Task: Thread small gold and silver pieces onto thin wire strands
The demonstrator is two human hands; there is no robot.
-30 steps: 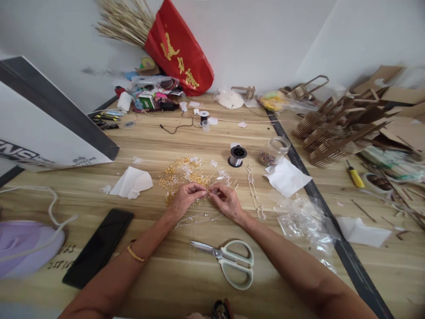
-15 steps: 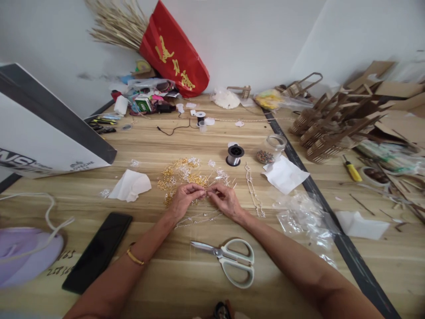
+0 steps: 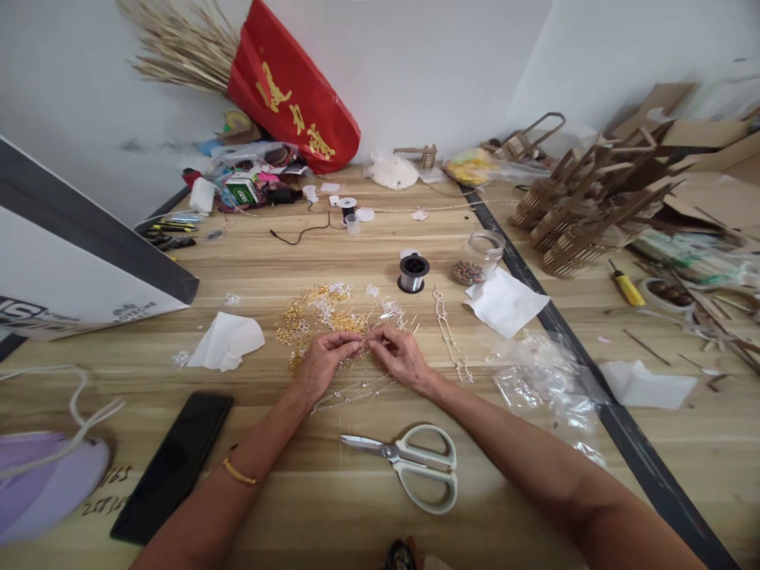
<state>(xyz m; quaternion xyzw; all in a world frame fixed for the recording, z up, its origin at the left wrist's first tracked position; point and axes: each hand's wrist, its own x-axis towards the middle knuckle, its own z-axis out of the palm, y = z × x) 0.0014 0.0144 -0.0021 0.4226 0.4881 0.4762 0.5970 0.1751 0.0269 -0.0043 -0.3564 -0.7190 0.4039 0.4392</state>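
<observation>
Many beads (image 3: 344,321), wooden table (image 3: 332,514), white wall (image 3: 416,71).

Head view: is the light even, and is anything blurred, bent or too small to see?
Head view: soft, even light, with only a faint shadow under the scissors; the wide lens curves the table and the black strip; the middle is sharp, but the piece pinched by the left hand and right hand is too small to identify.
</observation>
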